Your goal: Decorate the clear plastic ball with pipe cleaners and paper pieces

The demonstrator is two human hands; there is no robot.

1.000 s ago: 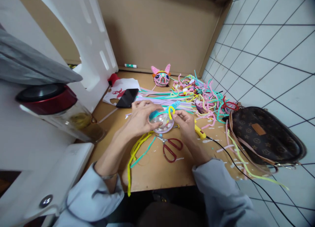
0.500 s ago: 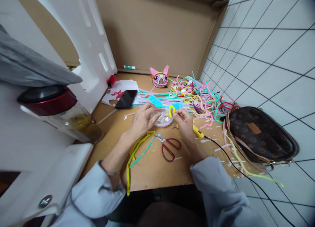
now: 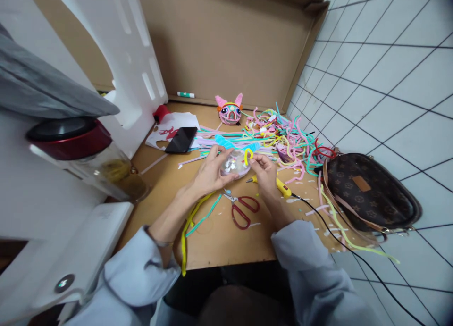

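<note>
My left hand [image 3: 214,169] grips a clear round plastic ball [image 3: 231,164] with two blue fuzzy ears [image 3: 223,142] on its far side. Between the fingertips of my right hand [image 3: 264,171] is a bent yellow pipe cleaner [image 3: 247,155], held against the ball's right side. Red-handled scissors [image 3: 244,210] lie on the table just below. A yellow hot-tool pen with a metal tip [image 3: 283,187] rests partly behind my right hand. Yellow pipe cleaners [image 3: 184,241] and a teal one [image 3: 205,215] lie near my left forearm.
A finished pink-eared ball figure [image 3: 229,111] stands at the back. Pipe cleaners [image 3: 297,132] are heaped at the right. A phone [image 3: 181,140] lies on paper. A brown handbag [image 3: 375,194] and a black cord [image 3: 329,231] are at right, a glass jug [image 3: 116,168] at left.
My left hand has tilted the ball and now wraps its left side, thumb at the lower edge. My right hand keeps the yellow pipe cleaner at the ball's right side.
</note>
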